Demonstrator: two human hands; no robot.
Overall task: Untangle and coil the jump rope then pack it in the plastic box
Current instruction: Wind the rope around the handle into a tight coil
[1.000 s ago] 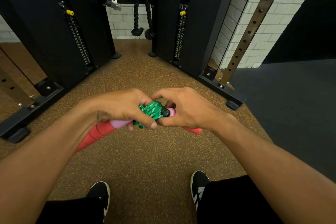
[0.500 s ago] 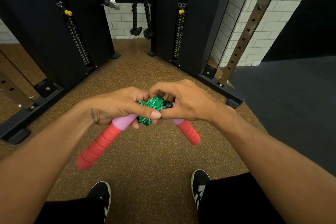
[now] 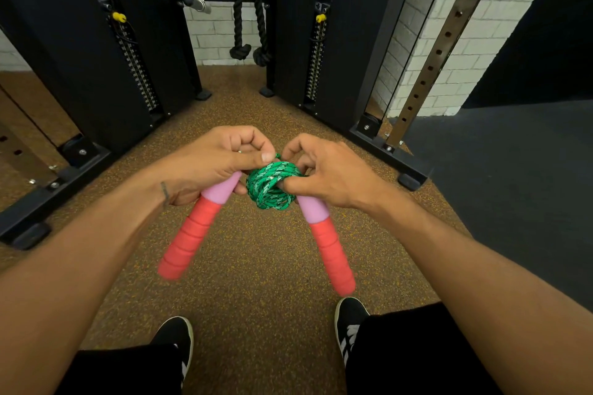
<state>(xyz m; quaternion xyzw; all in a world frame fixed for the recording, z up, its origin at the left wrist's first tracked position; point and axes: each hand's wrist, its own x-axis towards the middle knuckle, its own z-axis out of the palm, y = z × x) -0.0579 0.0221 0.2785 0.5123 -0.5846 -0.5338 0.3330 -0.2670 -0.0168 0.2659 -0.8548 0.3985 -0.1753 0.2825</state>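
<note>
Speckled brown gym floor (image 3: 256, 269) spreads beneath black machine columns (image 3: 80, 58). Left hand (image 3: 211, 160) grips the left handle (image 3: 195, 224) at its pink end; right hand (image 3: 330, 173) pinches the wound green rope bundle (image 3: 272, 186) between both hands, above the right handle (image 3: 327, 244). Since a second ago, both handles have swung down, splaying toward the shoes (image 3: 175, 337).

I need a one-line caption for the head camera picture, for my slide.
The left hand and right hand hold a bunched green jump rope, its pink-and-red handles hanging over a speckled gym floor.
</note>
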